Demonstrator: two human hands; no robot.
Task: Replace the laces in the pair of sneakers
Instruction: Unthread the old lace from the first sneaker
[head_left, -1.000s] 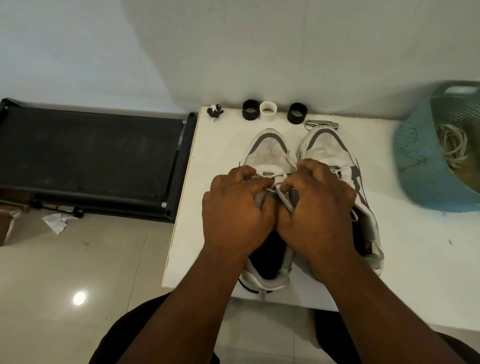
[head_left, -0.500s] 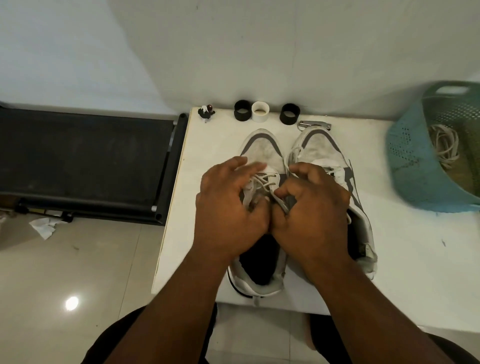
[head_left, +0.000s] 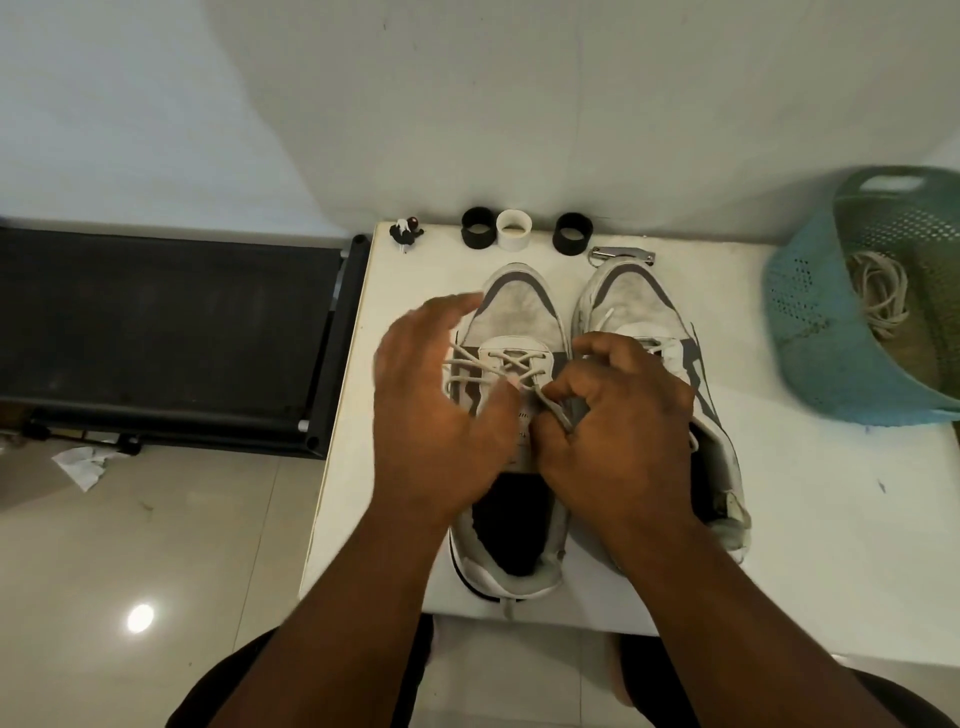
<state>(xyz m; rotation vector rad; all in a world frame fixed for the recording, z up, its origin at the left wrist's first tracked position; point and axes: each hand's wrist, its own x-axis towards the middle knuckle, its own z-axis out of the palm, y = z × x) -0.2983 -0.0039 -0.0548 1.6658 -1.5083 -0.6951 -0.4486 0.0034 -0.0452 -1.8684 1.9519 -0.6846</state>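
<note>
On the white tabletop (head_left: 810, 519), head view: a pair of white-and-grey mesh sneakers sits side by side, toes toward the wall, heels at the near table edge. The left sneaker (head_left: 519, 317) shows a worn, greyish toe box, a grey toe band and a dark open collar. Its off-white flat lace (head_left: 498, 364) crosses only the lowest eyelets; the upper eyelets look unthreaded, and loose strands fan out to the left.

Your left hand (head_left: 431, 415) hovers over that sneaker's left side, fingers spread and nearly straight, blurred by motion. The lace strands pass by its fingers, but you cannot tell whether any finger actually holds one.

Your right hand (head_left: 618, 426) lies over the gap between the two sneakers, fingers curled, pinching one lace end just beside the tongue.

The right sneaker (head_left: 634, 301) is partly covered by your right wrist; its toe is equally scuffed, and a lace strand trails over it.

Behind the toes, along the wall: two black rings (head_left: 478, 235), one white ring (head_left: 514, 229) between them, and a metal nail clipper (head_left: 621, 254). A teal perforated plastic basket (head_left: 810, 312) at far right holds coiled white laces (head_left: 883, 296).
</note>
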